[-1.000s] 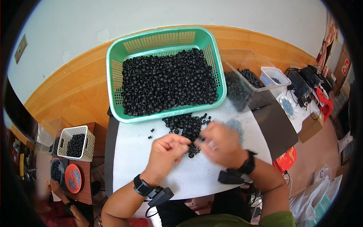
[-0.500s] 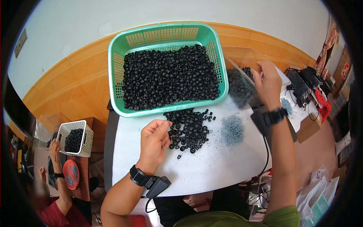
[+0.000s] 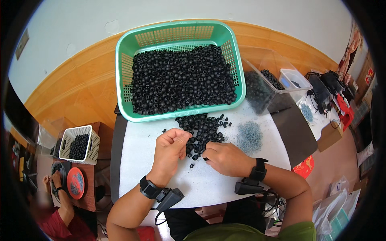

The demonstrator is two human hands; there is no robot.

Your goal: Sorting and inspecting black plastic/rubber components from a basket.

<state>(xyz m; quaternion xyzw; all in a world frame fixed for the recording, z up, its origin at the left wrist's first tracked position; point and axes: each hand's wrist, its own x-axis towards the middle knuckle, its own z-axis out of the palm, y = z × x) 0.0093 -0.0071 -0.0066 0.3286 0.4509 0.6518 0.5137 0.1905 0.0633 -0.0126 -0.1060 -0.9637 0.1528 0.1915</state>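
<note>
Right hand (image 3: 225, 158) swung back; black parts (image 3: 204, 130) lie between it and left hand (image 3: 171, 148).

White slotted basket (image 3: 96, 149) and red plate (image 3: 76, 170): stand on brown tabletop (image 3: 89, 193), left. Co-worker in dark red shirt (image 3: 54, 223): sits lower left. Wall plate (image 3: 22, 45): upper left. Curtain (image 3: 351, 54): upper right. Cardboard box (image 3: 329, 137): right. Plastic bags (image 3: 327, 205): lower right.

No legible text or numbers.

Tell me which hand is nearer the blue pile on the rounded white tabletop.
Right. The right hand sits just below-left of the blue pile; the left hand is farther left.
</note>
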